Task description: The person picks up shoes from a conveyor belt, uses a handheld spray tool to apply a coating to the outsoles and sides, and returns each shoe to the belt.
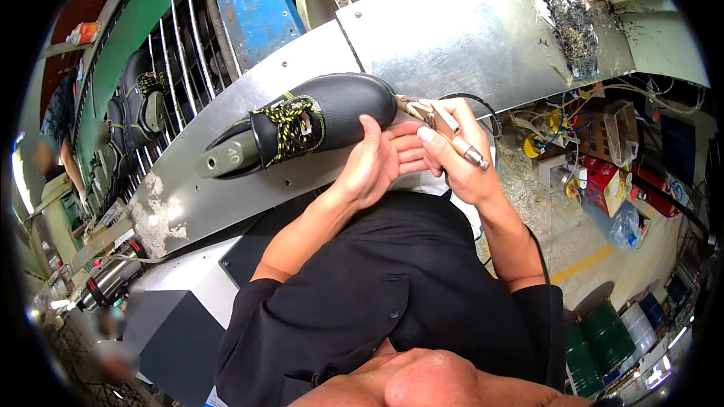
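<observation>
A black boot (pixel 317 117) with yellow-and-black laces lies on its side on the sloping metal table (pixel 467 38), toe toward the person, a grey last (pixel 226 154) filling its opening. The left hand (pixel 377 158) is laid against the toe and sole edge, fingers curled over to steady it, while the right hand (pixel 460 162) grasps a small metal hand tool (pixel 441 124) like a pen, its tip at the toe cap just beside the left fingers. That closeness is the main hazard, as I judge it: if the tip skids on the smooth leather, it could run straight into the left fingertips, which sit right in its path. The boot rests only on bare sheet metal (tilted, by the look of it), so a hard push from the tool could make it slide or roll away from the steadying hand and mar the toe. A dark cable (pixel 483 109) loops behind the right hand; whether it belongs to the tool cannot be told, but if it does, a snag on the table edge could jerk the tip off line. More boots (pixel 139 98) ride a wire rack (pixel 188 38) to the left, well apart from the work.
</observation>
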A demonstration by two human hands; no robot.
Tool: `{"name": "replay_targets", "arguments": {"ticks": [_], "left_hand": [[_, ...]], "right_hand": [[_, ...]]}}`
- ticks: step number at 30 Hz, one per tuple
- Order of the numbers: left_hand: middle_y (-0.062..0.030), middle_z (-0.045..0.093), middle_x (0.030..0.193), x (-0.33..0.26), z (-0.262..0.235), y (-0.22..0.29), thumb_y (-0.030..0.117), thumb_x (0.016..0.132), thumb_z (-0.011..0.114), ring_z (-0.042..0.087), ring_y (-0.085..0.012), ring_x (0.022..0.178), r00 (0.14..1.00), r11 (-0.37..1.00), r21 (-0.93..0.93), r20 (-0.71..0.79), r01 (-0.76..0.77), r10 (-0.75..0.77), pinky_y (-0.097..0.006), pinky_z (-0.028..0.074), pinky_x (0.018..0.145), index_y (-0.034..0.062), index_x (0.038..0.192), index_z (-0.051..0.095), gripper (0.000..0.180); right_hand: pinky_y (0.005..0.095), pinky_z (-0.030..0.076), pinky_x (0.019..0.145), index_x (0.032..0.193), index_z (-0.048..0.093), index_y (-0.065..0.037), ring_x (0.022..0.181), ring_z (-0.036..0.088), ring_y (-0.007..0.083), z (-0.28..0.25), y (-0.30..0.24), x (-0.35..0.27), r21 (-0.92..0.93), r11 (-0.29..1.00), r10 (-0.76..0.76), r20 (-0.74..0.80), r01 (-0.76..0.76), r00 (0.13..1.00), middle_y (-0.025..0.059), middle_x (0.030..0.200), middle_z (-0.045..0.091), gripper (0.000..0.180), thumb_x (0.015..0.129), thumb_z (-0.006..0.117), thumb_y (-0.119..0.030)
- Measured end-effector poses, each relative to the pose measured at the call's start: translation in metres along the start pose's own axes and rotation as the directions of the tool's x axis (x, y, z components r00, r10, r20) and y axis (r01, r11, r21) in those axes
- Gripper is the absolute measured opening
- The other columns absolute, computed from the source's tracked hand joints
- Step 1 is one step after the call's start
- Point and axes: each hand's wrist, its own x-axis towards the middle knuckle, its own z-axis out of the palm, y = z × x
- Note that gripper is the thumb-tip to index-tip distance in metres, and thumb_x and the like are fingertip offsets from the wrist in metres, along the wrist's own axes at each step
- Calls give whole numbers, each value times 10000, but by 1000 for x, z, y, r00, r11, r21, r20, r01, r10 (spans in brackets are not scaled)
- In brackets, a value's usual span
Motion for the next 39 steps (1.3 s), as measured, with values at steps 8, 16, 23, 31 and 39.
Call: {"name": "replay_targets", "arguments": {"ticks": [8,16,23,31,39], "left_hand": [[-284,502,1310,17,-2,2,819,801,105,499,-320,1257,996,995,61,-22,-84,85,-437,407,1058,-73,1403,258,1086],[-226,562,1302,-76,-12,66,365,895,654,583,-256,1184,994,348,932,90,-105,59,-355,456,974,-14,1415,389,695],[-195,579,1293,-166,-54,126,678,734,648,562,-301,1195,306,73,877,87,-476,948,-423,421,1038,-67,1434,316,1075],[-176,605,1259,-156,-16,108,66,723,709,569,-237,1169,751,99,985,-173,144,637,-326,404,1018,-32,1351,492,672],[-139,591,1215,-44,-36,138,211,938,581,608,-216,1081,665,667,610,-288,-428,689,-351,482,956,-70,1325,444,498]], "right_hand": [[267,496,663,1205,441,36,766,623,137,35,52,-12,-290,860,-462,-96,419,882,168,1052,647,358,900,606,-53],[318,521,592,1155,472,34,675,690,252,34,63,-22,-470,697,-550,132,541,824,159,809,670,447,773,701,3],[301,512,657,1157,481,16,719,662,169,-40,65,15,-43,844,-536,-92,534,839,124,828,660,347,863,631,-91],[328,536,701,1162,429,40,701,623,185,-136,31,74,3,780,-525,-542,626,656,115,779,620,306,930,547,-120],[337,534,702,1206,375,46,727,607,157,-143,38,84,-86,778,-569,-519,623,638,111,820,605,341,924,537,-56]]}}
